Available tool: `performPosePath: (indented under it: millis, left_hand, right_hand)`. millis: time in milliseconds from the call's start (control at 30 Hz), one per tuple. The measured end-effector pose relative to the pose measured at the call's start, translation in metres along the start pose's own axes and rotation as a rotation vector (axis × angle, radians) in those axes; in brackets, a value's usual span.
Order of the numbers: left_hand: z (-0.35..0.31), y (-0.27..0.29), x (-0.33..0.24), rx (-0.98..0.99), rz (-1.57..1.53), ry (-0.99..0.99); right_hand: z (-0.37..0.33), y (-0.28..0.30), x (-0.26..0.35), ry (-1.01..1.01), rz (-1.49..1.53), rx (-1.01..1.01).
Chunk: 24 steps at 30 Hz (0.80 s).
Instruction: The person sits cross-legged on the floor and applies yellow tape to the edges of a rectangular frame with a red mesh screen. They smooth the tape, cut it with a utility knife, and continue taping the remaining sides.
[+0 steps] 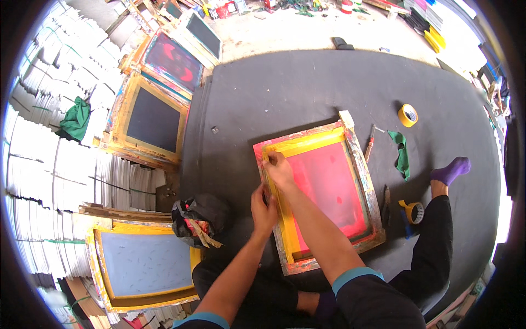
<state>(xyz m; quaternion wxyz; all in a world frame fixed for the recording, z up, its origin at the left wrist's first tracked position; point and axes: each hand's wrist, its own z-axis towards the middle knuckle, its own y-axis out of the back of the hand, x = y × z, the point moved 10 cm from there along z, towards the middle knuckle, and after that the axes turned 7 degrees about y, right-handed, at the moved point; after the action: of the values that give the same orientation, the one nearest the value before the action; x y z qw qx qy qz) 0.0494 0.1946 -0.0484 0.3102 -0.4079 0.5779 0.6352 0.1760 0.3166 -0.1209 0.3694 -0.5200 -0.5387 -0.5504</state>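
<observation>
A wooden screen-printing frame (359, 159) with pink mesh (323, 186) lies tilted in front of me. Yellow tape (307, 143) runs along its inner edges. At the upper part of the frame's left rail, my right hand (280, 171) is closed, its fingertips pinching the tape. My left hand (264, 211) grips the same rail a little nearer to me, with its fingers curled at the outer side. Part of the left rail is hidden under both hands and the right forearm.
On the black mat (263, 82) right of the frame lie a yellow tape roll (407, 115), a second tape roll (415, 213), a green cloth strip (401, 156) and a red-handled tool (370, 143). A black bag (200, 216) and more screens (148, 257) stand left, beside white stacks (33, 181).
</observation>
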Motion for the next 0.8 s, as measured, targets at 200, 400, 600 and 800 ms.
performPosePath:
  millis: [200,400,600,800]
  left_hand:
    - [-0.047,-0.002,-0.004,0.104,0.041,0.008]
    - [-0.053,0.010,0.015,0.166,0.157,0.056]
    - [-0.095,0.017,0.026,0.164,0.347,0.061]
    - [-0.137,0.019,0.002,0.297,0.479,0.294]
  right_hand:
    - [-0.006,-0.003,0.015,0.054,0.063,0.164]
    - [-0.095,0.009,0.019,0.013,0.160,0.236]
    - [-0.231,0.044,-0.004,0.008,-0.151,0.237]
    - [-0.310,0.097,0.001,0.029,-0.305,0.400]
